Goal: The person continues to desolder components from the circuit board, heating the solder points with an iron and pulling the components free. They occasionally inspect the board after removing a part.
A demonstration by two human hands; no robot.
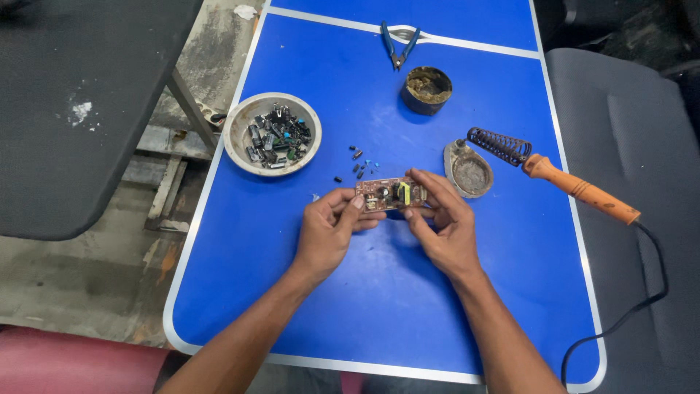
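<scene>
A: Near edge first. Two bare forearms come in from 6 o'clock over a blue table (379,306). What do the hands have?

B: Both on one small circuit board (391,194), lifted just above the table's middle. Left hand (329,230) pinches the board's left end, thumb on top, fingers curled under. Right hand (441,222) grips the right end, fingers wrapped along the far edge and thumb at the near edge. Neither hand is loose or free.

A: Board details?

B: Brownish, parts side up, with a yellow block near its centre and a dark round part to the left of it. Held roughly level.

A: Just past the board?

B: A scatter of tiny loose parts (357,166) lying on the table at about 11 o'clock from the board, close to it, some dark, a couple blue.

A: Farther out?

B: At 10 o'clock, a pale round bowl (238,138) holding a heap of dark electronic parts. At 2 o'clock, a grubby oval stand (468,174) with a wire coil, and a soldering iron (580,190) with an orange handle resting in that coil; its black cord runs off the table's right side.

A: Far end?

B: At 12 o'clock, a dark round tin (426,89) of brownish paste, and beyond it blue-handled cutters (399,45) lying across the white line.
</scene>
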